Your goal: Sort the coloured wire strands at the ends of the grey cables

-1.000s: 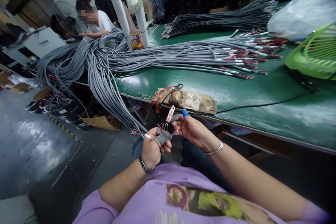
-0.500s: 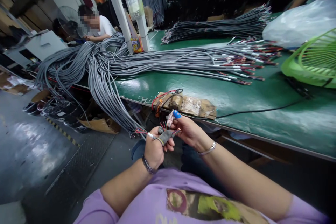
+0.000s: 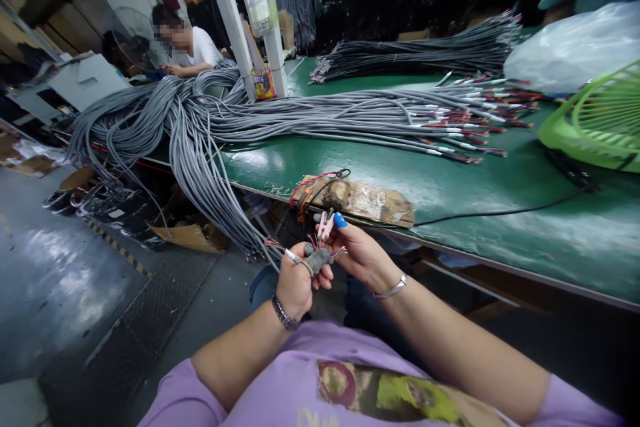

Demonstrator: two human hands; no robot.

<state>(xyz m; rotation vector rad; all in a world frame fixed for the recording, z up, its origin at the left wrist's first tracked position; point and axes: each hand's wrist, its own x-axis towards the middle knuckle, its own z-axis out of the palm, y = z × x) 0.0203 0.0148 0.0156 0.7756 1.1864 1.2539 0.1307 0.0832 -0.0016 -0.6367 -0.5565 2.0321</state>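
Note:
My left hand (image 3: pixel 295 283) is closed around the end of a grey cable (image 3: pixel 292 257) whose thin coloured wires fan out past the fingers. Dark grey covers wrap some of its fingertips. Close beside it, my right hand (image 3: pixel 357 255) pinches a small pale pink clip-like piece (image 3: pixel 325 225), held near the wire ends; its exact kind is unclear. A blue cover sits on one right fingertip. From the table edge, a hanging bundle of grey cables (image 3: pixel 200 173) reaches down toward my left hand.
A wooden block (image 3: pixel 390 205) with wires lies at the edge of the green table (image 3: pixel 460 180). Behind it stretch grey cables (image 3: pixel 320 113) and black cables (image 3: pixel 410 53). A green fan (image 3: pixel 595 120) and white plastic bag (image 3: pixel 575 47) stand right. Two people are across the table.
The pink piece has turned slightly in my right fingers, showing a forked shape. My left hand keeps its grip on the cable. At the far right, the other person has come further into view.

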